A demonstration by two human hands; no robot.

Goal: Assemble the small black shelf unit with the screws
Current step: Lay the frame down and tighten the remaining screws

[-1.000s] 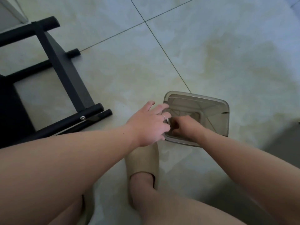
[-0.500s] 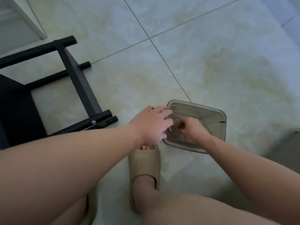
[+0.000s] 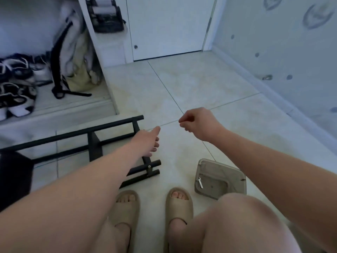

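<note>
Shelf unit point(image 3: 94, 143): black frame of round bars and flat crosspieces, lying on its side on the tiled floor point(image 3: 182, 79), left of the feet.
Screw point(image 3: 149, 166): silver head at the frame's near corner.
Left hand point(image 3: 150, 138): fingers straight, holding nothing, over the frame's end.
Right hand point(image 3: 199, 124): raised, fingertips pinched together; contents cannot be made out.
</note>
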